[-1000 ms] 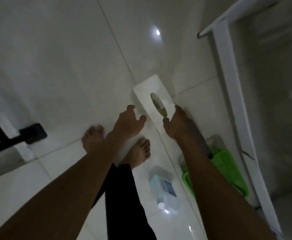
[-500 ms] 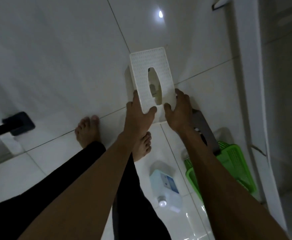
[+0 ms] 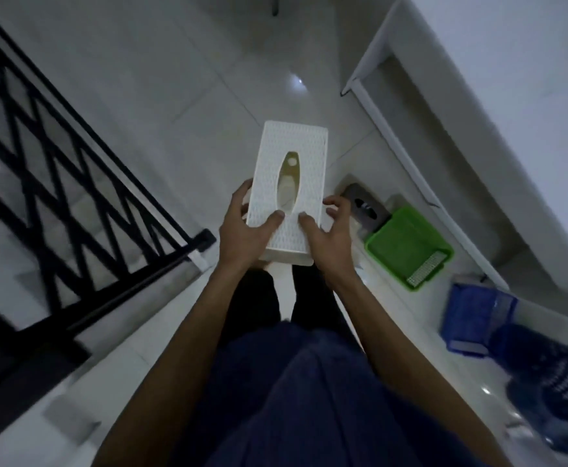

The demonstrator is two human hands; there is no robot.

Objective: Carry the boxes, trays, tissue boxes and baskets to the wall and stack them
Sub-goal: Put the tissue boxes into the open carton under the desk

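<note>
Thumbs (image 3: pixel 275 218) flat on the lid of the white tissue box (image 3: pixel 309 163), other fingers (image 3: pixel 338 201) curled round its long sides. Near left corner in the left hand (image 3: pixel 242 234), near right corner in the right hand (image 3: pixel 331 239); both clasping the box, neither free. Box level in front of the body, clear of the floor (image 3: pixel 174 96), oval slot up, long axis pointing away.

On the floor to the right, along the foot of the wall (image 3: pixel 545 79): grey tissue box (image 3: pixel 363 207), green basket (image 3: pixel 407 247) just beside it, blue basket (image 3: pixel 471 318) apart from both, nearer the body. To the left: black railing (image 3: pixel 73 180).

Step in hand, by judgement: carrying, with the box lifted and not yet stacked.

Next move, by judgement: turn toward the row at the wall, lower the box squarely onto a flat support, probably the grey tissue box of like shape, and let go only once seated. Treat the shell as light and hollow; expect sliding if set off-centre.
</note>
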